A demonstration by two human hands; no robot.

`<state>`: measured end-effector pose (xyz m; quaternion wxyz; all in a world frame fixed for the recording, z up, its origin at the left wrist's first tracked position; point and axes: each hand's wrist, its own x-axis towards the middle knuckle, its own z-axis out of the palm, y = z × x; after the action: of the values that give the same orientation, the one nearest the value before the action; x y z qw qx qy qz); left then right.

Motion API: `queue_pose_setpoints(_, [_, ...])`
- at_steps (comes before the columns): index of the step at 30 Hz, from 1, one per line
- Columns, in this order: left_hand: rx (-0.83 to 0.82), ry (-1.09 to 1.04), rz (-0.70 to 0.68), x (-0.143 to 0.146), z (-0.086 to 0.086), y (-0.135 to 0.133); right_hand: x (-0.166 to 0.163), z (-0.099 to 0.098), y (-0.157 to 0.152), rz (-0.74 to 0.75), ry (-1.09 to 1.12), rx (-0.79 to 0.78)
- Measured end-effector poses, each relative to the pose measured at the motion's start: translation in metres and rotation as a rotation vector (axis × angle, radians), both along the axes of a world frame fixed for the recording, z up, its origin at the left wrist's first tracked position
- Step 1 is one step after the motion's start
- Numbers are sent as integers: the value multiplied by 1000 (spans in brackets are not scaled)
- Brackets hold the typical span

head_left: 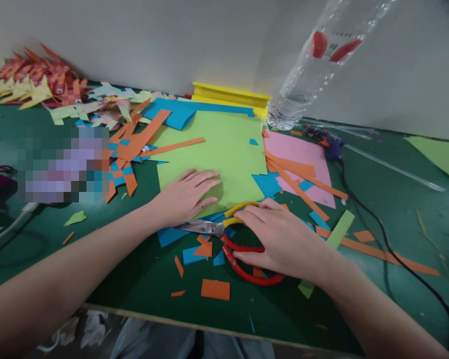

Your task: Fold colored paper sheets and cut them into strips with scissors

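Note:
My left hand (187,194) lies flat, fingers stretched out, on the near edge of a light green paper sheet (217,149) on the green table (396,199). My right hand (280,239) rests over a pair of scissors (228,237) with one yellow and one red loop handle. Its fingers curl down onto the handles; the shut steel blades point left toward my left wrist. Blue and orange paper scraps (215,289) lie around the scissors.
A pink sheet (303,159) with orange strips lies right of the green sheet. A clear plastic bottle (314,65) and a yellow holder (228,94) stand at the wall. Woven paper pieces (41,85) pile up at far left. A black cable (377,234) runs along the right.

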<state>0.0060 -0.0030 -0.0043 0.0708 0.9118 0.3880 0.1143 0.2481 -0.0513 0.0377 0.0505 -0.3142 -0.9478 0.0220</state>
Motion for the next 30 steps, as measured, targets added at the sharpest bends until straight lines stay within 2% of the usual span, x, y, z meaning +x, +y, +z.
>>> queue_pose_setpoints(30, [-10, 3, 12, 0, -1, 1, 1, 0, 2, 35, -18, 14])
